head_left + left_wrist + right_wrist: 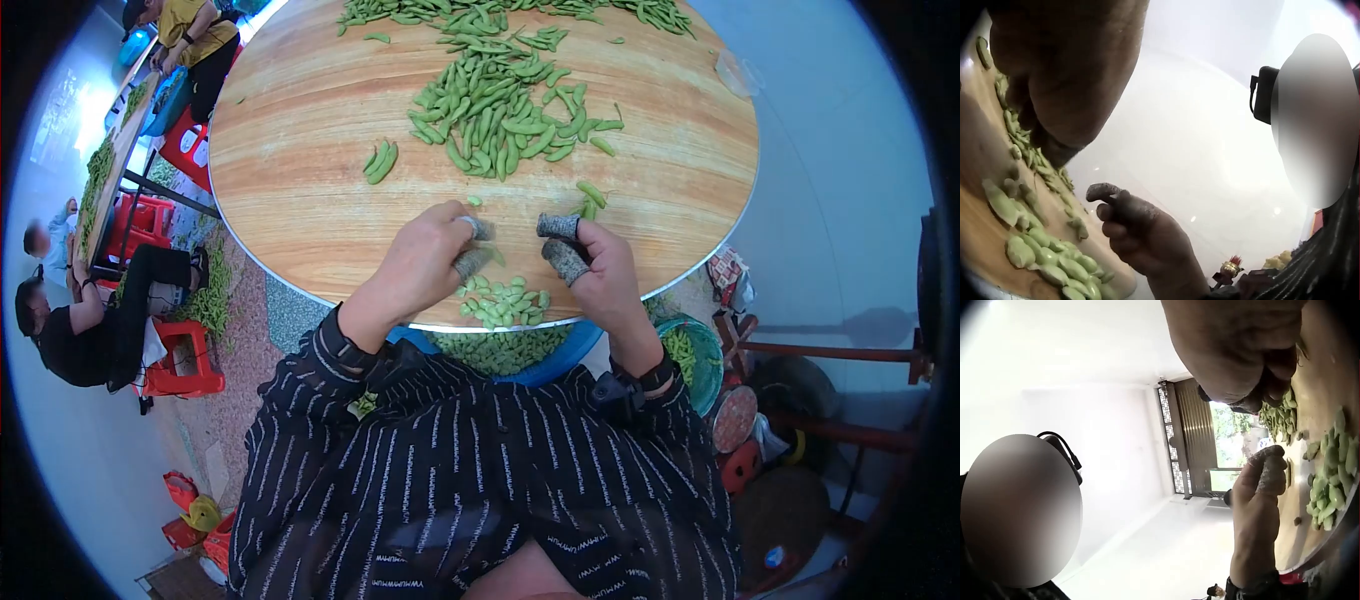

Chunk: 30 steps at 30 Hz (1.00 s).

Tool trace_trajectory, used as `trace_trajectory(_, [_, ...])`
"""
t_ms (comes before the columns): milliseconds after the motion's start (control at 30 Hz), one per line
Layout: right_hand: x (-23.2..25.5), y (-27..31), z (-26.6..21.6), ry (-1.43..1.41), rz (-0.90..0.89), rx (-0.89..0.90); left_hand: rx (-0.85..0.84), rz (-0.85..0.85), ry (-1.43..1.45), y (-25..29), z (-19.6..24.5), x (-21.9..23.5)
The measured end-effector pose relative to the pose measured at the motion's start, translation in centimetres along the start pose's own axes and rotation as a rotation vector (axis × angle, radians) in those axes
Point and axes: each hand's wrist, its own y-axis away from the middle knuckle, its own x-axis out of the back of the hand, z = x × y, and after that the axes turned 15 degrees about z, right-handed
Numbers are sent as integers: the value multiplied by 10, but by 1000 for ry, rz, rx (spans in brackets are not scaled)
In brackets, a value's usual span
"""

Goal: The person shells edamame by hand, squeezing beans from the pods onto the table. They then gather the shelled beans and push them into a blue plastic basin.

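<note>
Grey covers wrap the thumb and forefinger of both hands. My left hand (425,255) hangs over the near table, a blurred green piece (494,256) right at its thumb tip; I cannot tell whether it is held. Opposite, my right hand (605,270) has thumb and forefinger apart with nothing visible between them. Below and between the hands lies a small pile of shelled green beans (504,303), seen closer in the left wrist view. A few pods (590,200) lie just beyond the right fingertips, and one bean (474,201) beyond the left hand.
A large heap of green pods (490,110) covers the table's middle, with a small cluster (380,160) to its left. Under the front edge sits a blue basin (560,370) of beans; a green bucket (690,360) stands right. Other people work at a table (130,130) on the left.
</note>
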Motion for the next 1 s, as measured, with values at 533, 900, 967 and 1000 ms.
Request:
trace_trajectory(533, [-11, 10, -12, -348, -217, -282, 655, -188, 867, 2, 10, 1])
trace_trajectory(900, [-12, 12, -11, -335, -229, -226, 615, -252, 879, 2, 9, 2])
trace_trajectory(967, [-15, 12, -10, -320, -212, -208, 623, -243, 880, 2, 10, 2])
trace_trajectory(1000, [-17, 11, -10, -320, -187, -248, 631, -234, 880, 2, 11, 1])
